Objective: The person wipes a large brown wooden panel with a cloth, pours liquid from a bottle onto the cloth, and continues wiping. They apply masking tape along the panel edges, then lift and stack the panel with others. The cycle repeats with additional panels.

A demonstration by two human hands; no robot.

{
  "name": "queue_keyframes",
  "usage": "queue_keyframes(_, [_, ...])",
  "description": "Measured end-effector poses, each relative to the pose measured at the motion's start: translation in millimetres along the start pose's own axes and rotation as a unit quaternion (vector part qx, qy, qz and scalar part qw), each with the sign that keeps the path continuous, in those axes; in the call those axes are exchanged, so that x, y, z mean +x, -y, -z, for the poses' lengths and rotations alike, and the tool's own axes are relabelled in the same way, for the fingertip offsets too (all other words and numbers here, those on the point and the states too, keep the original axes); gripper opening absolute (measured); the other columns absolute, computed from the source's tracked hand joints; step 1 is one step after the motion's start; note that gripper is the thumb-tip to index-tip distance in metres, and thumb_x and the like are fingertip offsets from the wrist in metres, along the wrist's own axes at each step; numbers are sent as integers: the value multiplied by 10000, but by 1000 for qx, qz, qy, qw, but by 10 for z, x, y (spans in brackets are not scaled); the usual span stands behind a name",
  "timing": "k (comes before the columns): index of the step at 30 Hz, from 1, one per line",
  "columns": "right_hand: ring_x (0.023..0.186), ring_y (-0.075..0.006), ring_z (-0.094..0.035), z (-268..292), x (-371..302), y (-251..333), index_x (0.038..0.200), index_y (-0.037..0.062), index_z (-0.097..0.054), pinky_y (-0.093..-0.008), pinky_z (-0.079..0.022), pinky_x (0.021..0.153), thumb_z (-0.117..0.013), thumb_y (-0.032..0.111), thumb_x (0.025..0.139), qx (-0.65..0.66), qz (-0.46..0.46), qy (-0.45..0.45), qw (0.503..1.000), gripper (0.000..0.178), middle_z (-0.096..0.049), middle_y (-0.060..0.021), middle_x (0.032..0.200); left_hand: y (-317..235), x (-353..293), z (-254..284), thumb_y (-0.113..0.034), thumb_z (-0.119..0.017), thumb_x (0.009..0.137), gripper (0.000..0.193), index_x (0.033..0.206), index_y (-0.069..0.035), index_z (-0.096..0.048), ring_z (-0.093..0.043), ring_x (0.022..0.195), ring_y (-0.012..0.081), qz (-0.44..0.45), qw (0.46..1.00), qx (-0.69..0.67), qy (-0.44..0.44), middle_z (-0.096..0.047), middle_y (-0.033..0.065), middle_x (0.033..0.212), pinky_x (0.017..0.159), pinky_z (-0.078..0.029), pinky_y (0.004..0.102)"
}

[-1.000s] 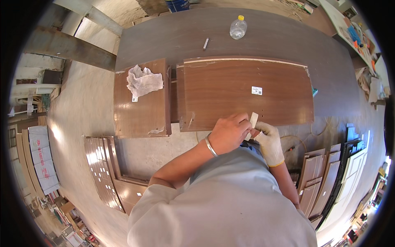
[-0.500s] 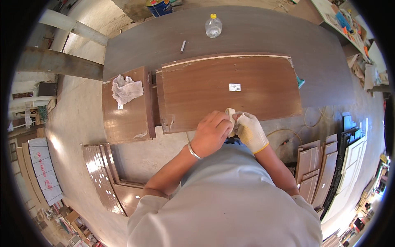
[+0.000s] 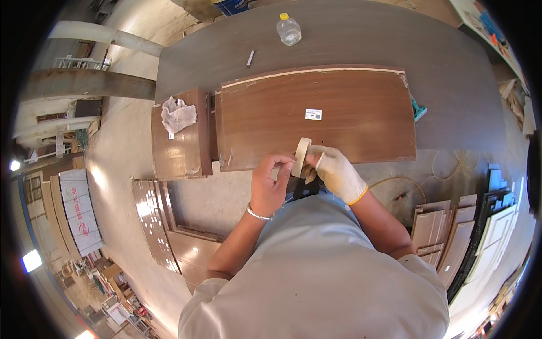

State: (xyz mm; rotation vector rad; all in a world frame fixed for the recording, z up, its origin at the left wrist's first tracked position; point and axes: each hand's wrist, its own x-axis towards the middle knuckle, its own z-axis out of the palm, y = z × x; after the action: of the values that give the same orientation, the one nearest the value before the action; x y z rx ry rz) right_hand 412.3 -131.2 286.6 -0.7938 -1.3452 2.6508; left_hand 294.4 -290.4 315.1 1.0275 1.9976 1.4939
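Note:
In front of my body, a roll of cream masking tape (image 3: 301,153) is held on edge. My right hand (image 3: 337,172), in a whitish knitted glove with bare fingertips, is closed around its right side. My bare left hand (image 3: 269,182), with a bangle at the wrist, pinches thumb and forefinger together at the roll's left edge. Any loose tape end there is too small to make out. Just beyond my hands lies a brown wooden panel (image 3: 257,124) with a strip of pale edge along its far side and a white label (image 3: 313,114).
A narrower brown panel stack (image 3: 180,152) with a crumpled pale cloth (image 3: 179,116) stands at left. On the dark table (image 3: 350,39) are a clear yellow-capped bottle (image 3: 290,33) and a marker (image 3: 250,59). Brown panels (image 3: 435,226) lean at right, near a yellow hose (image 3: 398,181) on the floor.
My left hand has turned and opened from a curled grip into a thumb-and-forefinger pinch. The tape roll is raised more upright and shows more plainly. The whole view has shifted slightly.

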Motion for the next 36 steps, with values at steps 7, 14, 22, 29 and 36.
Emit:
queue_keyframes(7, [753,-115,-609,113,-84,80,948,-32,-711,-304,-516,678,-690,187,927,-133,-25,47,990,221,-671,-42,823,-129,-80,-219,73,-637,994,91,1058,9,-632,-702,934,215,8,999,24,-46,-729,133,1081,863,-564,312])
queue_keyframes(14, [690,-145,-649,287,-81,84,1064,-83,-740,-297,-534,613,-700,164,934,27,-70,66,995,282,-691,-74,825,-241,-156,-337,90,-612,997,114,1062,-2,-595,-699,940,213,-13,998,42,-42,-726,136,1098,865,-564,315])
queue_keyframes(22, [782,-127,-623,302,-95,107,1105,-88,-735,-295,-512,700,-697,176,940,-90,-7,105,990,314,-693,-66,853,-255,-223,-386,48,-602,1032,68,1074,0,-582,-693,989,208,-1,998,-8,-65,-723,143,1140,888,-563,311])
queue_keyframes(29, [763,-123,-573,210,-33,2,1067,-62,-735,-332,-496,712,-670,204,946,-155,24,72,985,300,-665,-62,799,-170,-230,-276,9,-561,1078,53,1128,12,-578,-674,1050,158,113,982,-116,-98,-702,132,1165,957,-569,315])
queue_keyframes(36, [769,-140,-619,176,328,-220,1024,-70,-730,-328,-506,714,-657,184,925,-193,3,7,981,282,-700,-97,800,150,-4,-192,-36,-572,1082,68,1123,17,-581,-699,953,170,95,983,-78,-137,-703,132,1103,896,-617,336])
